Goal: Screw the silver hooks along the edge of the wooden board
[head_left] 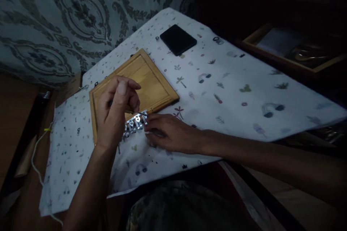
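Observation:
A brown wooden panel [154, 75] with a raised border lies on the patterned white tablecloth. Along its near edge runs a row of shiny silver metal hooks [137, 122], partly covered by my hands. My left hand [115, 104] is closed over the panel, around what looks like a thin screwdriver [132, 111]; its dark handle is mostly hidden in the palm, and its slim shaft points toward the hooks at right. My right hand [170, 131] rests low at the right end of the row, fingers curled in against the last hook. What its fingertips pinch is hidden.
A black phone or small tablet [178, 39] lies beyond the panel on the tablecloth [233, 79]. At the right stands an open drawer [287, 48] with things in it. A pale cord [34, 160] hangs along the left table edge. A patterned curtain [81, 11] borders the back.

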A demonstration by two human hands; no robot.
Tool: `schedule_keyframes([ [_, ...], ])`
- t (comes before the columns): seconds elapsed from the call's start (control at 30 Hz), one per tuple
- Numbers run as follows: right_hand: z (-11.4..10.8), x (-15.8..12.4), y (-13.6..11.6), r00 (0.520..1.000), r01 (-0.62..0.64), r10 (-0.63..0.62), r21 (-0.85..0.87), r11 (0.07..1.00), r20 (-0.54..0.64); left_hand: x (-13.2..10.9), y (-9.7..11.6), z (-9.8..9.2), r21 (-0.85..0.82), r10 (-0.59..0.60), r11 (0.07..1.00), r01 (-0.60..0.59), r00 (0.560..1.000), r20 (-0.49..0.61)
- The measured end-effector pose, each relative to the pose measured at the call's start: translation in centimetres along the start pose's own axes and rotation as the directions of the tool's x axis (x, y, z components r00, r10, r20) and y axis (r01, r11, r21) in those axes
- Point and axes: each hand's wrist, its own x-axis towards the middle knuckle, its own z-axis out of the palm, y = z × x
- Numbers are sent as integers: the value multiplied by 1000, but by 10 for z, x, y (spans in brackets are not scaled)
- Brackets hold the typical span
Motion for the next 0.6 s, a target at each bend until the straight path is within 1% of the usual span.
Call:
schedule_keyframes([
  [0.07,0,0,0,1000,-4,4,-8,1000,-5,-3,2,2,89,9,996,-6,999,-36],
  [0.1,0,0,1,1000,-8,8,-9,1000,-9,-5,4,3,100,6,995,-1,999,-53],
  [0.2,1,-1,2,1000,-6,6,3,1000,-10,-10,7,10,35,-13,999,17,993,-120],
  [0.3,2,-2,4,1000,-9,9,19,1000,-11,-12,7,16,-25,7,1000,-11,985,-173],
  [0.37,2,-1,4,1000,-15,15,19,1000,-8,-12,6,20,-42,20,999,-28,984,-177],
  [0.5,2,-1,4,1000,-6,6,13,1000,-8,-11,5,26,-123,65,989,-84,987,-145],
  [0.6,1,-1,5,1000,12,-12,27,1000,-8,-12,6,31,-166,46,983,-74,985,-169],
])
